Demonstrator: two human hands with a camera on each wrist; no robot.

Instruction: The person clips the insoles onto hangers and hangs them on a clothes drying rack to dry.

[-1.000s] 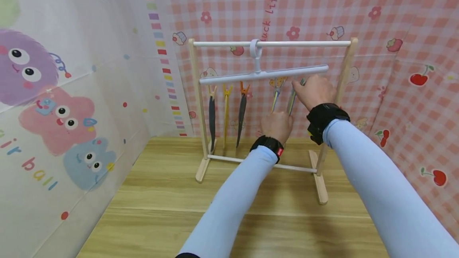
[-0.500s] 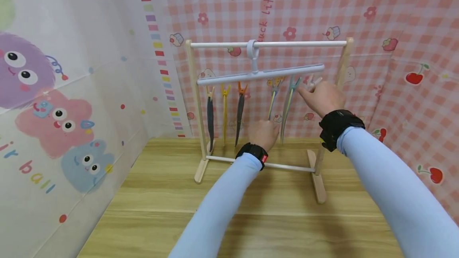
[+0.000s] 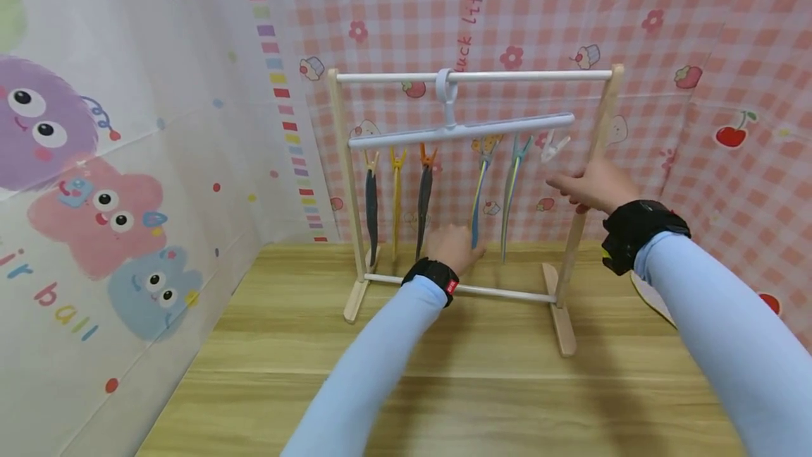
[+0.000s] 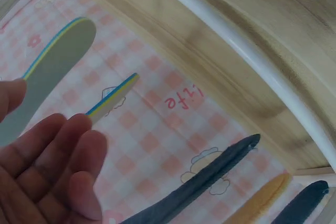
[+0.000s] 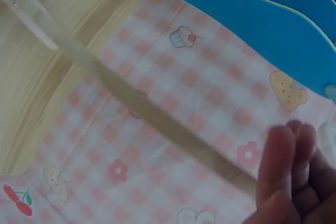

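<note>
A white hanger [image 3: 393, 139] hangs tilted, its right end higher, with clothespins along its underside. Two blue-and-grey insoles with a yellow layer, the inner insole [image 3: 482, 196] and the outer insole [image 3: 512, 196], hang on its right half from teal clothespins. My left hand [image 3: 453, 247] is beside the inner insole's lower end, fingers loosely bent and holding nothing. My right hand [image 3: 599, 185] is at the rack's right post, below a bare white clothespin [image 3: 554, 147], and holds nothing. In the right wrist view the insole [image 5: 252, 14] shows its blue face.
Left of centre hang a dark insole [image 3: 371, 217], a yellow insole [image 3: 397, 210] and another dark insole [image 3: 425, 206]. The wooden rack [image 3: 342, 182] stands on a wood-grain table [image 3: 507, 386]. A pale rounded object [image 3: 650, 300] lies partly behind the right forearm.
My right hand has let go of the teal clothespin and moved right and down. My left hand has released the outer insole and moved left and lower. The outer insole now hangs freely.
</note>
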